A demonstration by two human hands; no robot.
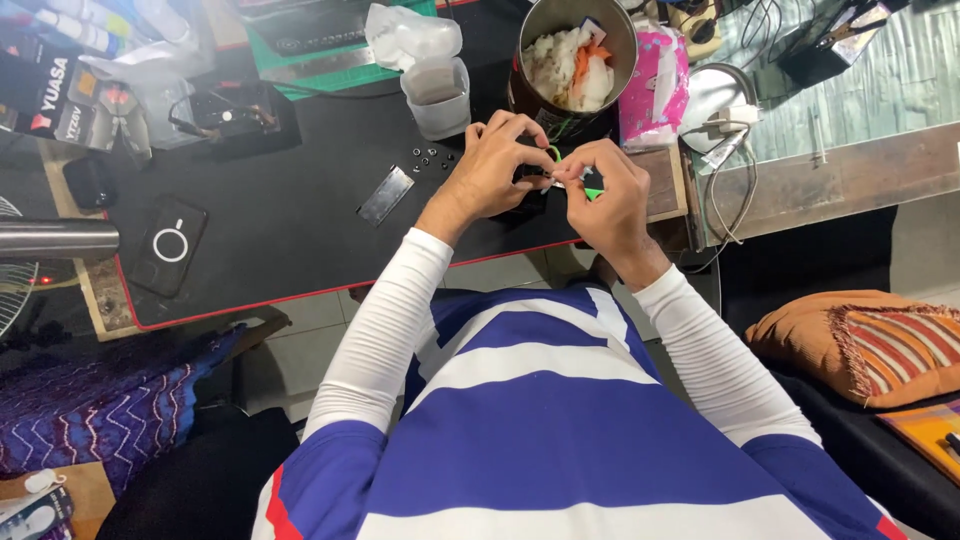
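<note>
Centre frame, both hands meet over the black mat (300, 215). Left hand (497, 165) and right hand (607, 195) pinch a small green piece (592, 192) between pressed fingertips. A metal tin (577, 62) stands just above them.

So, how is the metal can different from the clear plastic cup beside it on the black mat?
The metal can is round, shiny and opaque; the clear plastic cup is squarish and see-through. The can is larger and filled with white and orange scraps, while the cup looks nearly empty. The can stands just beyond the right hand; the cup stands beyond the left hand. Both stand upright and open on the black mat.
</note>
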